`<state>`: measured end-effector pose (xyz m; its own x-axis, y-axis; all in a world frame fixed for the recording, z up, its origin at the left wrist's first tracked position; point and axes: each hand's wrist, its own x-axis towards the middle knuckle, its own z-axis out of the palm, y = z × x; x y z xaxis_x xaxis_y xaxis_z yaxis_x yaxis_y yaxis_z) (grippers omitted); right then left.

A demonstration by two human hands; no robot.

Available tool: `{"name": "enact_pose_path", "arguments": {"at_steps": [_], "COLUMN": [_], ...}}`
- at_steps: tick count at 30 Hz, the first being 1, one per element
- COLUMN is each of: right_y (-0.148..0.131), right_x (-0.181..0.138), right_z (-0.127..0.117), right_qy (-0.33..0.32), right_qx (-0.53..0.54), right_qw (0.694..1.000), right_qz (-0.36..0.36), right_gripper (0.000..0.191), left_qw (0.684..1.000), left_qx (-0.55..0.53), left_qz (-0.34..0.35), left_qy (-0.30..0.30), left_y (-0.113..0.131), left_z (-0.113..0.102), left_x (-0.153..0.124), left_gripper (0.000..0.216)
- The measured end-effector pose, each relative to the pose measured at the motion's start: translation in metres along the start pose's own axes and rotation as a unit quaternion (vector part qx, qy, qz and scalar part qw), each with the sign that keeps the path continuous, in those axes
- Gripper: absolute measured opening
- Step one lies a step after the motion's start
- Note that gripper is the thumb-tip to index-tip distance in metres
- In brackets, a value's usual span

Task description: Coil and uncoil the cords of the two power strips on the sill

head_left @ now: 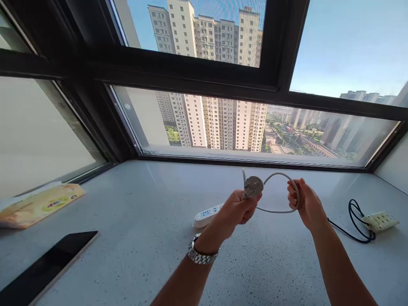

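My left hand point(240, 208), with a metal watch on its wrist, is closed around a grey-white power plug point(254, 186), whose prongs face toward me. From the plug a white cord point(277, 211) loops across to the right. My right hand point(304, 202) pinches that loop with its fingers, raised above the white speckled sill. Behind my left wrist lies a white power strip point(207, 215), partly hidden by the hand. Where the cord joins the strip is out of sight.
At the right, a cream power strip point(381, 221) lies with a black cord point(353, 208). A tissue pack point(47, 204) and a dark tablet-like slab point(47, 265) lie at the left. A dark-framed window point(197, 70) rises behind the speckled sill point(134, 238).
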<state>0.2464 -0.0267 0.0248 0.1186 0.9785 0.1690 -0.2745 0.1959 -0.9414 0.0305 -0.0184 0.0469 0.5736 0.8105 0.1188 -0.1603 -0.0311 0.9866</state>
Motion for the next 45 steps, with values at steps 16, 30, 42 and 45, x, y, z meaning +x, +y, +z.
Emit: {"name": "enact_pose_path", "arguments": {"at_steps": [16, 30, 42, 45], "right_y": [0.037, 0.092, 0.131, 0.122], "right_x": [-0.029, -0.037, -0.004, 0.004], "right_z": [0.05, 0.078, 0.053, 0.045], "right_qy": [0.035, 0.002, -0.147, -0.106], "right_qx": [-0.112, -0.296, -0.387, -0.492], "right_qw": [0.945, 0.822, 0.881, 0.85], "right_qz": [-0.304, -0.485, -0.228, -0.156], "right_gripper": [0.04, 0.04, 0.03, 0.036], "left_qw": [0.982, 0.875, 0.846, 0.87], "left_qx": [-0.064, -0.414, -0.438, -0.444], "left_qz": [0.094, 0.219, 0.285, 0.201], "left_qy": [0.15, 0.121, 0.106, 0.072], "left_y": [-0.025, 0.023, 0.028, 0.027], "left_z": [0.023, 0.01, -0.026, -0.044], "left_x": [0.019, -0.021, -0.023, -0.017], "left_gripper": [0.039, 0.052, 0.057, 0.055]}}
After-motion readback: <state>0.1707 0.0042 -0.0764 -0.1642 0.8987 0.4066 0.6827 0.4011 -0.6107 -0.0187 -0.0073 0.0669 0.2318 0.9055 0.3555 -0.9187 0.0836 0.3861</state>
